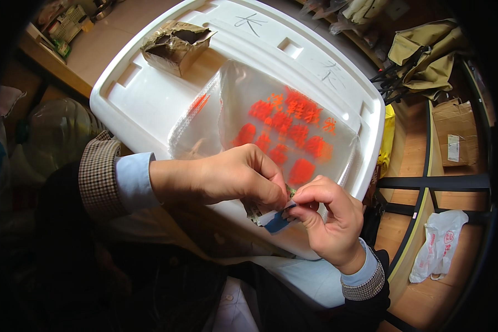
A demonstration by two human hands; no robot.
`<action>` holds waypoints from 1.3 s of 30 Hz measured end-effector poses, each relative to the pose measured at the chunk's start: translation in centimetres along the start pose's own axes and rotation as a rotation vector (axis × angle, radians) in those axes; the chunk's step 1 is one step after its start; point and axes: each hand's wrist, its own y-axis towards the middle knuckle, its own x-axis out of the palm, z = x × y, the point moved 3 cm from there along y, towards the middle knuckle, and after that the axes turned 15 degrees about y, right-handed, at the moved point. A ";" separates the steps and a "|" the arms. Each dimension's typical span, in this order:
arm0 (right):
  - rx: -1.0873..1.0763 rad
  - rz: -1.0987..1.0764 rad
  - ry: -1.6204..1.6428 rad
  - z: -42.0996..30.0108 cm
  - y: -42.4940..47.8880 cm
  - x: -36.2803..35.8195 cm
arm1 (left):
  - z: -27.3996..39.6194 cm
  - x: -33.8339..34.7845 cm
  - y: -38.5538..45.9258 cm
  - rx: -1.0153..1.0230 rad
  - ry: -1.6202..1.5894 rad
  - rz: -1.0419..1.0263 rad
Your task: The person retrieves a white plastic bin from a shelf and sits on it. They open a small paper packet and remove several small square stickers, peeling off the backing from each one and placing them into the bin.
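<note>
My left hand [240, 176] and my right hand [332, 216] meet near the front edge of a white plastic lid [128, 95]. Between them is a small packet [277, 222] with blue and white faces, pinched by the fingertips of both hands. The left fingers also cover part of some printed paper or wrapper pieces; what these are I cannot tell. Just beyond the hands lies a clear plastic bag [240, 83] with orange-red writing and blots. An opened, torn cardboard box [176, 50] with clear tape stands at the lid's far left.
Wooden shelving [411, 145] with dark metal bars runs along the right, holding a cardboard box [456, 133] and a white plastic bag [438, 245]. Khaki fabric [427, 58] lies at upper right. A large clear plastic bottle [60, 133] is at the left.
</note>
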 end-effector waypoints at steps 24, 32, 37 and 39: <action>-0.367 -0.065 -0.375 -1.0 -0.1 -0.1 | -0.7 1.1 -0.2 -0.036 -0.160 -0.078; -0.369 -0.087 -0.397 -1.0 -0.1 0.0 | -0.5 1.0 -0.3 -0.031 -0.117 -0.077; -0.350 -0.109 -0.390 -0.6 -0.4 0.1 | -0.2 1.1 -0.4 -0.082 -0.201 -0.110; -0.372 -0.060 -0.375 -0.6 -0.3 0.2 | -0.3 1.0 -0.4 -0.070 -0.189 -0.096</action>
